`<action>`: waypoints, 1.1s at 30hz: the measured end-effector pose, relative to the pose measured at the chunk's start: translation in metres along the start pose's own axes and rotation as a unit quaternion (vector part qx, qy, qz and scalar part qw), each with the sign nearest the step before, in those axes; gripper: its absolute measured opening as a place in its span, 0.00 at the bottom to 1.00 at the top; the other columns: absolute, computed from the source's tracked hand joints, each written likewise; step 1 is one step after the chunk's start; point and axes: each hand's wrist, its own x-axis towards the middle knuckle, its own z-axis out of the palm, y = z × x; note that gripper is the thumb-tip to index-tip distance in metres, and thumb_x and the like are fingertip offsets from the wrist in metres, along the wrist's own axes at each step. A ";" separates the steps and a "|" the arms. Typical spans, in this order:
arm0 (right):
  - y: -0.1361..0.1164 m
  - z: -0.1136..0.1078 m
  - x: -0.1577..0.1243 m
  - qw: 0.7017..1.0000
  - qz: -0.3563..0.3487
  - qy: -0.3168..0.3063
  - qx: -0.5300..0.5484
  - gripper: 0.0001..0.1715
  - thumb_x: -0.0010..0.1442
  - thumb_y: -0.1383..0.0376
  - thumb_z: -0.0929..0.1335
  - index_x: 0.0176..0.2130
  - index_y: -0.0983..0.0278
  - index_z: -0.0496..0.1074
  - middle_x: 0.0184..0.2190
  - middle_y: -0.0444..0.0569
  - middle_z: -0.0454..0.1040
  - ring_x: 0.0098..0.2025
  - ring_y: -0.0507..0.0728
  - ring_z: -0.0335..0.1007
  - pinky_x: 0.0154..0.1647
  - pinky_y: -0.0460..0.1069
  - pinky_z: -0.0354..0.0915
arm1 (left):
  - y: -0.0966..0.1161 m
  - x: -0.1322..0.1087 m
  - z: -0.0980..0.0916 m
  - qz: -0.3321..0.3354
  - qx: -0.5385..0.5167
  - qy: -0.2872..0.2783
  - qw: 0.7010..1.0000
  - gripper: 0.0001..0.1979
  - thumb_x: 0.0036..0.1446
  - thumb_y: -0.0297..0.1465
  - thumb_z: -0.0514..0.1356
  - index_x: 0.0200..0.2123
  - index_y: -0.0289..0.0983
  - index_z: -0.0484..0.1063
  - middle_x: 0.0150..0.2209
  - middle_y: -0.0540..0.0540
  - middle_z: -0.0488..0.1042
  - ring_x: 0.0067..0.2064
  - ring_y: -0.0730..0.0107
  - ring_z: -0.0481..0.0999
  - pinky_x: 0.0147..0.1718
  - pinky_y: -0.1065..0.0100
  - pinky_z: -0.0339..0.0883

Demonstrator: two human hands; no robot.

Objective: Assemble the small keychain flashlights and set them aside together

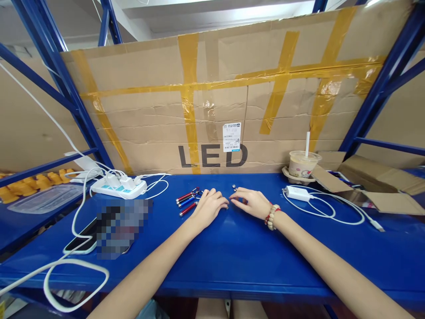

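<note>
Near the middle of the blue table, my left hand (210, 207) rests palm down with its fingers bent and a little apart. Just left of it lie red pens or small torches (188, 209) and a blue one (187, 202), partly hidden by the fingers. Across a small gap, my right hand (251, 203), with a beaded bracelet (272, 217) at the wrist, has its thumb and fingers apart. No object shows in either hand. Small metallic pieces (234, 187) lie just beyond the right fingertips.
A power strip (118, 187) with white cables sits at the back left, phones (83, 235) in front of it. At the right are a drink cup (301, 165), a white charger (299, 193) with cable and an open cardboard box (375, 177). Taped cardboard (149, 119) stands behind.
</note>
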 end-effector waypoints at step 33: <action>-0.014 0.010 0.003 0.966 -0.030 0.203 0.156 0.12 0.56 0.60 0.65 0.34 0.63 0.75 0.32 0.47 0.70 0.20 0.45 0.59 0.23 0.43 0.61 | 0.014 -0.003 0.001 -0.122 -0.200 0.033 0.972 0.07 0.61 0.31 0.45 0.43 0.39 0.57 0.38 0.46 0.72 0.39 0.66 0.73 0.36 0.69 0.64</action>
